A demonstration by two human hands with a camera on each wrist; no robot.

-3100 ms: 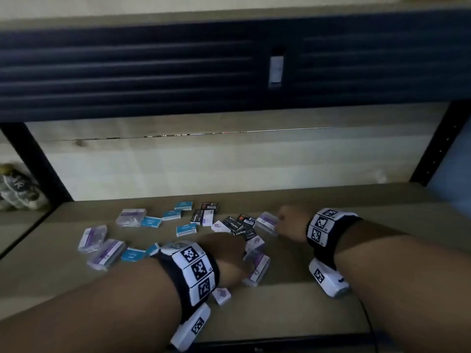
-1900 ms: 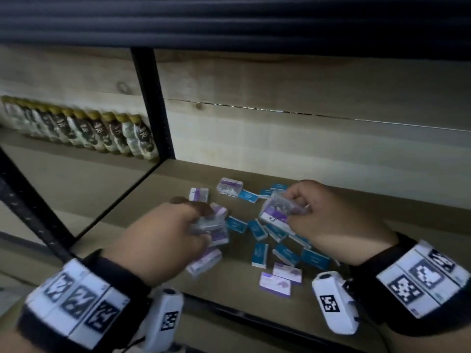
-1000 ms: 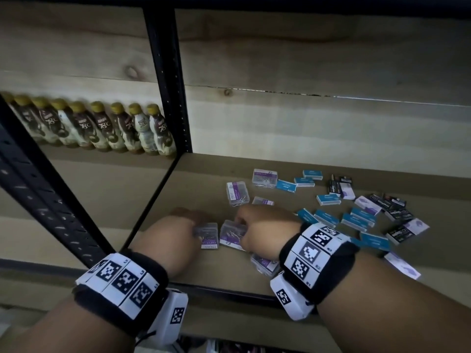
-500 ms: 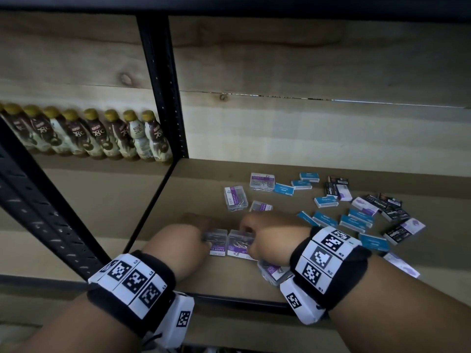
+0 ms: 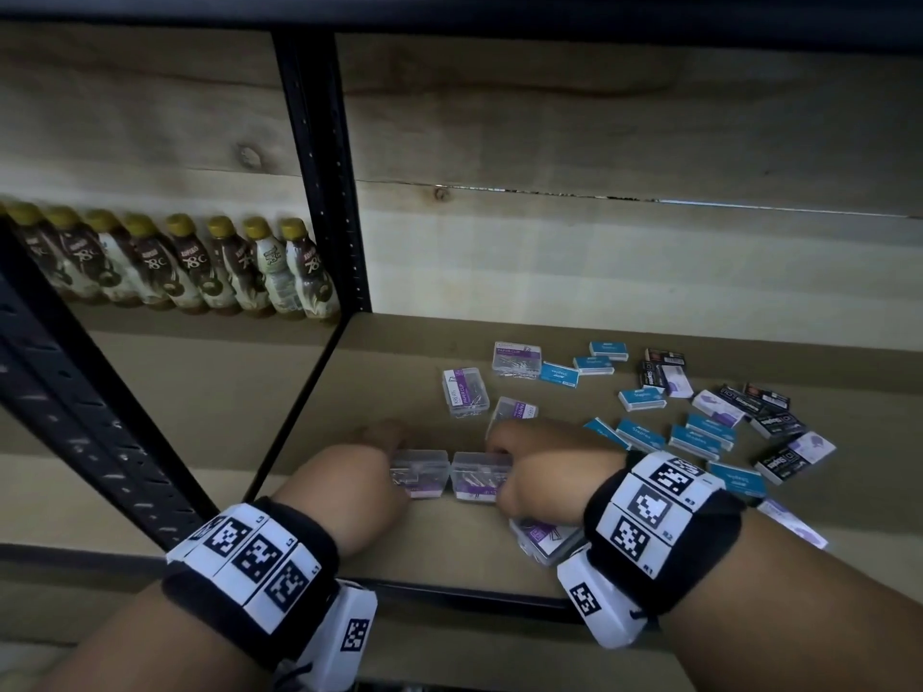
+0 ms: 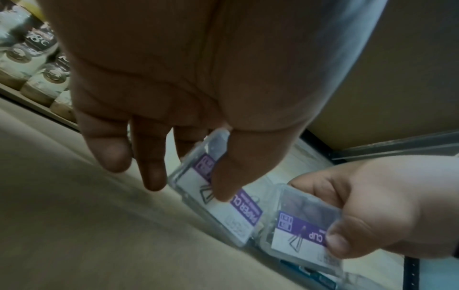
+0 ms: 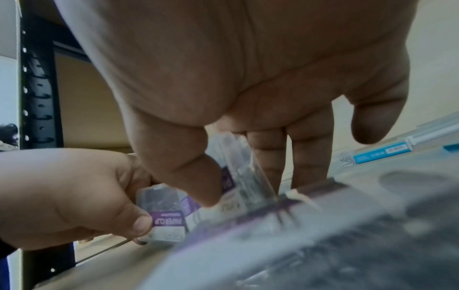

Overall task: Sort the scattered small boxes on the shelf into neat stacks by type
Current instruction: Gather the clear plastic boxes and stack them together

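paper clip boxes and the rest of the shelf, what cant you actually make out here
- Head view: the fingers of the left hand and right hand are hidden behind the hands' backs.
- Head view: a paper clip box lies partly hidden under the right wrist.
- Head view: print on the blue boxes and black boxes is too small to read.
- Right wrist view: the near box is blurred.

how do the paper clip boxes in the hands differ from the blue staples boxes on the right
The paper clip boxes are clear plastic with purple labels, clips visible inside; the blue staples boxes are opaque. One clip box sits in the left hand and one in the right hand, side by side near the front of the shelf; the staples boxes lie scattered and untouched. The clip boxes look thicker. Both kinds are small and rectangular.
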